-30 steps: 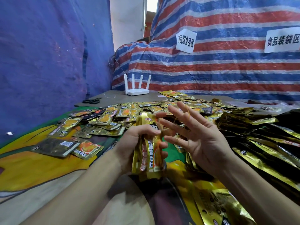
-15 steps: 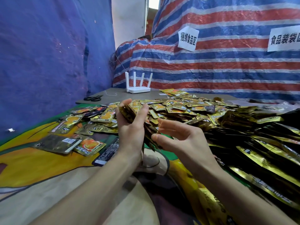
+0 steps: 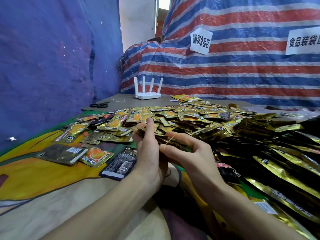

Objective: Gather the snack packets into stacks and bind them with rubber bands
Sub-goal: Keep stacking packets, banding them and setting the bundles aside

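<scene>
My left hand (image 3: 149, 153) grips a stack of gold snack packets (image 3: 152, 134), tilted away from me above the table. My right hand (image 3: 192, 153) curls under the stack's near end, and a thin yellow rubber band (image 3: 171, 140) runs across its index finger. Most of the stack is hidden between the two hands. A wide heap of loose gold and orange packets (image 3: 181, 115) covers the table behind the hands. Long dark and gold packets (image 3: 277, 153) lie piled at the right.
A few single packets (image 3: 76, 153) lie at the left on a yellow and green cloth (image 3: 34, 170). A white router (image 3: 148, 95) and black scissors (image 3: 100, 105) sit at the far edge. Blue and striped tarps wall in the table.
The stack went from upright in my left hand to tilted forward and flatter. My right hand closed from spread fingers and moved in under the stack with the band.
</scene>
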Tool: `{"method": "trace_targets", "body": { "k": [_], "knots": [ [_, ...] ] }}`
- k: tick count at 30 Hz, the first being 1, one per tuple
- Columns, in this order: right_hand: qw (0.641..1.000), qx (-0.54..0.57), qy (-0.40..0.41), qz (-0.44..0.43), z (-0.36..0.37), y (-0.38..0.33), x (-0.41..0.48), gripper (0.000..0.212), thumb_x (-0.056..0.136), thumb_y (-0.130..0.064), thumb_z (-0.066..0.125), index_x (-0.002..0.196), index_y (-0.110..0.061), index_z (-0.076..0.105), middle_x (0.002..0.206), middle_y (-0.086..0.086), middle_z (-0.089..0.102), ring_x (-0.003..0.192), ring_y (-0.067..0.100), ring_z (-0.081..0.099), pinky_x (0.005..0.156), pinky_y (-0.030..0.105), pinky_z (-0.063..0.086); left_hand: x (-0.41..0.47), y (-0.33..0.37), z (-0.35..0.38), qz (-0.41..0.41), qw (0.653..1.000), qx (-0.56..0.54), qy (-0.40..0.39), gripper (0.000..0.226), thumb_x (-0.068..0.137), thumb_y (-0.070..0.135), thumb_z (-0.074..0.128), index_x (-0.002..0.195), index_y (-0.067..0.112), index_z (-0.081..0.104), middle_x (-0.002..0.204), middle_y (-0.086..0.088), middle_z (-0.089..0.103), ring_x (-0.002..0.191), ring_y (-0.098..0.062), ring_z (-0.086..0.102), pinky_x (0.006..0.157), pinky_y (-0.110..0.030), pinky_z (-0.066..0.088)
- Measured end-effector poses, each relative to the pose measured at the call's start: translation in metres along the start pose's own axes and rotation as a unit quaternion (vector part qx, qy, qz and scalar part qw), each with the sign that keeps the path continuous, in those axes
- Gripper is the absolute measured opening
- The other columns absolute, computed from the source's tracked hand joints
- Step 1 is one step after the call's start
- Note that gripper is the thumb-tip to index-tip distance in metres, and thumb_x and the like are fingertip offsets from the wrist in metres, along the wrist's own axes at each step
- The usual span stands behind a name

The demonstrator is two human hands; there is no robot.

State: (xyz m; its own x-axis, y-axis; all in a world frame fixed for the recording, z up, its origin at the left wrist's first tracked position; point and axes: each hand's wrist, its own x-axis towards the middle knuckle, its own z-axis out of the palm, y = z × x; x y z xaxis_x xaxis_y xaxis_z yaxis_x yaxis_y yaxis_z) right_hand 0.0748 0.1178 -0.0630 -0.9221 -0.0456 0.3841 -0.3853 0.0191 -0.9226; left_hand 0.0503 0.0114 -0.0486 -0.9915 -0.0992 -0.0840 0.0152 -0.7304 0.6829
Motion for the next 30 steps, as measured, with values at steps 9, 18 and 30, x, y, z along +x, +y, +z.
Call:
{"method": "trace_targets", "body": {
  "k": [9,18,30],
  "knots": [
    [0.999,0.017,0.012,0.041,-0.003,-0.005,0.0,0.041,0.061,-0.026,0.091,0.101,-0.026,0.082,0.098,-0.006,0.079,0.099,0.01,0.074,0.098,0.039,0.056,-0.004,-0.001,0.005,-0.003,1.0,-0.014,0.005,0.056,0.094,0.053,0.061,0.141,0.024,0.051,0.13,-0.014,0.066,0.111,-0.03,0.069,0.101,-0.051,0.052],
    [0.999,-0.018,0.028,0.036,-0.005,-0.008,0.002,0.038,0.064,-0.022,0.093,0.099,-0.021,0.08,0.097,-0.017,0.077,0.089,-0.007,0.07,0.078,0.011,0.055,-0.004,-0.001,0.007,-0.058,0.998,-0.027,0.01,0.072,0.091,0.06,0.061,0.148,0.019,0.045,0.138,-0.015,0.06,0.121,-0.037,0.063,0.103,-0.054,0.05],
    [0.999,0.042,-0.023,0.009,-0.003,-0.006,0.002,0.048,0.06,-0.045,0.08,0.1,-0.019,0.076,0.096,-0.011,0.077,0.09,0.002,0.072,0.072,0.014,0.052,-0.002,0.007,0.007,-0.035,0.999,-0.006,0.011,0.067,0.092,0.059,0.059,0.141,0.014,0.051,0.12,-0.017,0.067,0.106,-0.035,0.07,0.086,-0.047,0.06]
  ]
}}
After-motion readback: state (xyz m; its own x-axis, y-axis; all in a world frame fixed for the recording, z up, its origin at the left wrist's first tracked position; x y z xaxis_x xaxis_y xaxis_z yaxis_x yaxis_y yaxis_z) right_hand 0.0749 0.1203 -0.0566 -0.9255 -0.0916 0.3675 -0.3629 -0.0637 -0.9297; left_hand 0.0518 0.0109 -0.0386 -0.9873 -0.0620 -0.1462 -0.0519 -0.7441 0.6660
